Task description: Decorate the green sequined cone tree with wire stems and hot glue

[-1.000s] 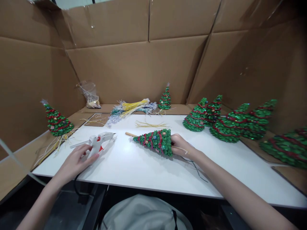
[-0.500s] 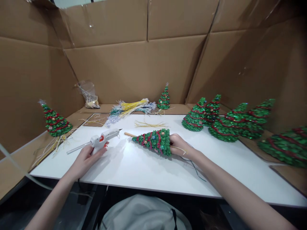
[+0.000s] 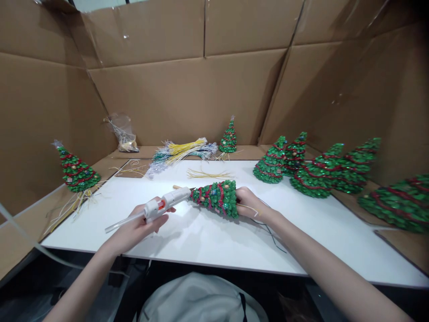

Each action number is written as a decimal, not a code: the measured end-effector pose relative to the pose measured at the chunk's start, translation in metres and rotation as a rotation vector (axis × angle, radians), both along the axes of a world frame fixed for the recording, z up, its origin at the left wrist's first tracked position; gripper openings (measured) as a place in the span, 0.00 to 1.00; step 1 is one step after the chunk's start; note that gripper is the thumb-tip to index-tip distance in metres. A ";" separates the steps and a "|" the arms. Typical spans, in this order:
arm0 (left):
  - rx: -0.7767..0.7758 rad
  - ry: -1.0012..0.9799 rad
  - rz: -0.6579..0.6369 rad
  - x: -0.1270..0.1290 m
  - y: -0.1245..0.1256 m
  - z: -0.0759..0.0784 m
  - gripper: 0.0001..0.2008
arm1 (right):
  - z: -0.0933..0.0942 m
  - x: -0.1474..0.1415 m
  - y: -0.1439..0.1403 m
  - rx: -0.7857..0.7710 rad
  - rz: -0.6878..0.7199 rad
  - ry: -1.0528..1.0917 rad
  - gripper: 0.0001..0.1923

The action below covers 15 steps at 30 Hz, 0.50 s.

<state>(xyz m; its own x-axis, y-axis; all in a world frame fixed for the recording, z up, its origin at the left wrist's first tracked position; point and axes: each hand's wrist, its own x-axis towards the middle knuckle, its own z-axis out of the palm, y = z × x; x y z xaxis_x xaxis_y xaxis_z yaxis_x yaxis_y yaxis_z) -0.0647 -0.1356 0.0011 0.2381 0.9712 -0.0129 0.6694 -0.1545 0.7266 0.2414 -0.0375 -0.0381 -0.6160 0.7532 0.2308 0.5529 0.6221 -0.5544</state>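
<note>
From the head camera, the left hand (image 3: 136, 226) is closed around the grip of a white glue gun (image 3: 164, 204), held off the white tabletop (image 3: 208, 241). The gun's nozzle points right and sits at the tip of a green tree (image 3: 216, 197), touching it or nearly so; a clear glue stick pokes out of the gun's back end toward the lower left.

The tree lies on its side near the middle of the tabletop, tip to the left, wound with red garland and dotted with small beads. The right hand (image 3: 247, 202) is wrapped around its wide base, fingers curled shut on it.

Behind the tree lies a loose bunch of yellow wires (image 3: 209, 173), and further back a larger wire bundle (image 3: 182, 150). More finished trees (image 3: 318, 167) stand in a cluster to the right, one small tree (image 3: 229, 136) at the back, and another (image 3: 74, 167) at the left. Cardboard walls (image 3: 187, 89) enclose it all.
</note>
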 end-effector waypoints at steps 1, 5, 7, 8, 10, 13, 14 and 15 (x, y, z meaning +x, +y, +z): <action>0.010 -0.002 -0.019 0.001 0.001 0.000 0.18 | 0.000 0.000 0.000 -0.002 0.004 0.006 0.09; 0.078 0.031 -0.058 0.004 0.003 -0.004 0.15 | 0.002 -0.001 -0.002 -0.014 0.010 0.027 0.09; 0.095 0.040 -0.085 0.005 0.003 -0.006 0.14 | 0.002 -0.001 -0.002 -0.019 0.014 0.027 0.10; 0.094 0.041 -0.100 0.006 0.003 -0.006 0.14 | 0.001 0.000 -0.001 -0.018 0.016 0.025 0.10; 0.086 0.048 -0.116 0.007 0.003 -0.006 0.13 | -0.001 0.000 0.000 -0.009 0.014 0.021 0.10; 0.089 0.060 -0.128 0.009 0.002 -0.005 0.13 | -0.005 0.002 0.003 0.003 0.007 0.012 0.10; 0.093 0.060 -0.134 0.010 0.002 -0.005 0.12 | -0.006 0.002 0.004 0.003 0.002 0.008 0.09; 0.100 0.058 -0.140 0.010 0.002 -0.005 0.12 | -0.007 0.002 0.004 0.003 -0.003 0.004 0.09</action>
<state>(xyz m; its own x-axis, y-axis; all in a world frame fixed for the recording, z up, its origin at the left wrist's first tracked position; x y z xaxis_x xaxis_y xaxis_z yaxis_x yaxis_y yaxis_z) -0.0549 -0.1339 -0.0043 0.3725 0.9258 0.0643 0.6769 -0.3184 0.6636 0.2437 -0.0331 -0.0451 -0.6129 0.7542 0.2356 0.5522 0.6221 -0.5550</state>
